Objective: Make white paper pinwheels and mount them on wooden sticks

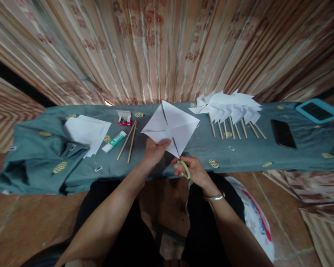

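at the left end of the cloth-covered bench [247, 154], a stack of white paper sheets [89, 131] is laid slightly fanned. to its right, a green-and-white glue stick [114, 141] is found lying at a slant, and beyond it a small red box [125, 118] is noted standing open, with small metallic pieces visible inside. beside these, two wooden sticks [132, 142] are placed with their far ends together. at the centre, a white paper square [182, 124], slit inward from several corners, is held above the bench, its near edge pinched by the left hand [155, 150]. green-handled scissors [186, 170] are gripped in the right hand [194, 168] at the square's near corner; the blades are largely hidden. farther right, a row of white paper pinwheels [231, 105] on wooden handles is laid overlapping, followed by a black smartphone [283, 133] and, at the right end, a blue-framed tablet [317, 110].
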Demonstrator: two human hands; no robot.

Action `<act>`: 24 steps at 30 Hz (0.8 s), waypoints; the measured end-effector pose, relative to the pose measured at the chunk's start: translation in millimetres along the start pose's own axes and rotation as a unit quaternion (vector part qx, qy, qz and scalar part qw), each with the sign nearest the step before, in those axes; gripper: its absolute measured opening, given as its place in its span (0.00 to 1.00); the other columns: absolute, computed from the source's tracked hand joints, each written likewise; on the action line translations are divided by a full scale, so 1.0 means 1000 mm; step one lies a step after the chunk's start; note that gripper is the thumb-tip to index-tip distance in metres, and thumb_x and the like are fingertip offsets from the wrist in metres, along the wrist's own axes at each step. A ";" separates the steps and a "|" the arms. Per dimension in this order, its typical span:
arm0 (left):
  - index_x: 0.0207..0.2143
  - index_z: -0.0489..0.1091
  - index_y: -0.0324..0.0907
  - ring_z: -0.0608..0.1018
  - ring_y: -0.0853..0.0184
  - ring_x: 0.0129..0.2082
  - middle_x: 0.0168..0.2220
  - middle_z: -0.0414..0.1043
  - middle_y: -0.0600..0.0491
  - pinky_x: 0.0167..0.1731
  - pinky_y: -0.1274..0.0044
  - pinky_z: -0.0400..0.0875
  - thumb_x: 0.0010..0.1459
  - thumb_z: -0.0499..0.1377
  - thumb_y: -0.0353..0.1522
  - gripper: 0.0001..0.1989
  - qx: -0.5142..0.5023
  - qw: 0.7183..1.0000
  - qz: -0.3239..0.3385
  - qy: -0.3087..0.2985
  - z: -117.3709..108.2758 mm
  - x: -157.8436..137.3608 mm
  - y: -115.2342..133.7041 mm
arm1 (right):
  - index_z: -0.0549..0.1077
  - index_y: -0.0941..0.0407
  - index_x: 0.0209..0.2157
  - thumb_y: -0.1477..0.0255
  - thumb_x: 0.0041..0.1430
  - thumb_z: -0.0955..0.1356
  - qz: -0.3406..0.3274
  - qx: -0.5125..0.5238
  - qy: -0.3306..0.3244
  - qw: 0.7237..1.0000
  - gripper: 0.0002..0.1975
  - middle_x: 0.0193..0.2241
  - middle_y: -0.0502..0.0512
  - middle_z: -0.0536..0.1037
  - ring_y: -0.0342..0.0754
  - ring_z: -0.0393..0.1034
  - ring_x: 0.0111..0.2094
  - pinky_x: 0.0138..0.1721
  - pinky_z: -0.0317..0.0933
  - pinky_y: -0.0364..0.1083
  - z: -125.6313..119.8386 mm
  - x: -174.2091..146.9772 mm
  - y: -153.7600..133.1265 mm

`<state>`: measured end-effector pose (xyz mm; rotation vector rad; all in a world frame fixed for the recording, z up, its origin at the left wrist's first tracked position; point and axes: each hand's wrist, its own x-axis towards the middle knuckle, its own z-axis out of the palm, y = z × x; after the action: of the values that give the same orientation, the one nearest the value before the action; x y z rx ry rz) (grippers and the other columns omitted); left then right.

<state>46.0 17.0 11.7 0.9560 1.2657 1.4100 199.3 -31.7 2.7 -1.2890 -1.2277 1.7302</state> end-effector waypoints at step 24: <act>0.26 0.74 0.42 0.77 0.61 0.30 0.29 0.78 0.50 0.34 0.70 0.74 0.39 0.65 0.32 0.07 0.014 1.000 0.003 -0.007 0.001 -0.002 -0.004 | 0.77 0.58 0.26 0.55 0.33 0.79 0.012 0.018 0.021 1.000 0.23 0.15 0.47 0.73 0.39 0.63 0.17 0.19 0.57 0.40 0.001 0.003 0.000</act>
<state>47.8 15.1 7.5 0.9884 1.2775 1.3919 197.5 -29.5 2.4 -1.3165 -1.1568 1.7257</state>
